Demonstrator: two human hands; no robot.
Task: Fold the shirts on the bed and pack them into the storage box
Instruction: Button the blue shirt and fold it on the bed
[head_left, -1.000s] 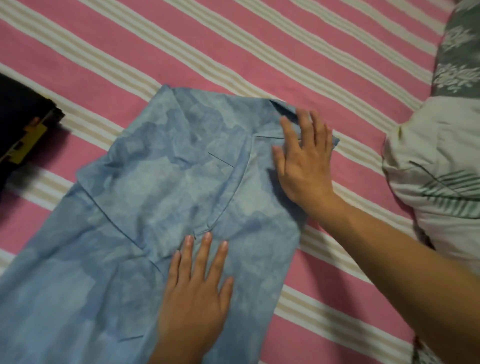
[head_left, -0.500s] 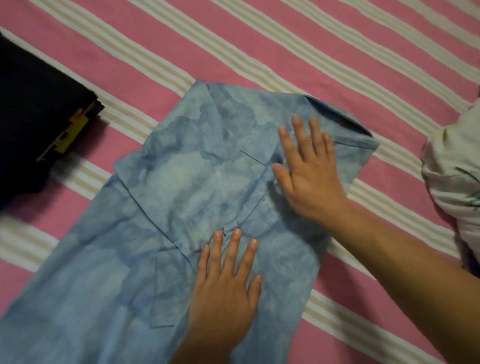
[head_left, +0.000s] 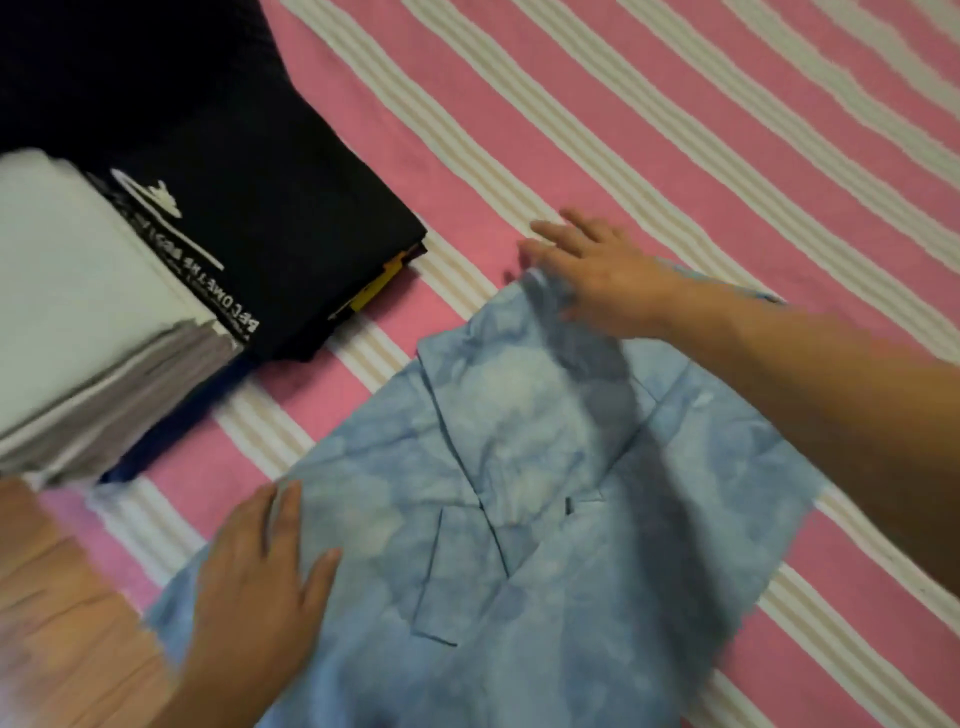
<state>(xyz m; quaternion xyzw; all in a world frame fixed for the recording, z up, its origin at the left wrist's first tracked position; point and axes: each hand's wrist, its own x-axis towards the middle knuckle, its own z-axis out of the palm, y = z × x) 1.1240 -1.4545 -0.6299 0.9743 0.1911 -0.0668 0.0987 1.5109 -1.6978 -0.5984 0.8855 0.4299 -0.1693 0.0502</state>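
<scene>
Head view: light-blue mottled cotton shirt (head_left: 545, 493) lies part-folded on pink/white striped bed (head_left: 675, 130). Left hand (head_left: 260, 577) flat on near-left edge, fingers straight. Right hand (head_left: 602, 270) at far corner, blurred, fingers extended. Folded black/white clothes stack (head_left: 156, 260) far left.

— What is the shirt (head_left: 524, 467) made of?
— Thin matt cloth, mottled blue, creased along its folds.
— And the bed (head_left: 649, 130)?
— A matt woven sheet in pink, white and beige stripes, fairly smooth.
— The stack (head_left: 171, 249) at the left?
— Folded cloth too: a matt black piece with white print, pale and grey layers beside it.
</scene>
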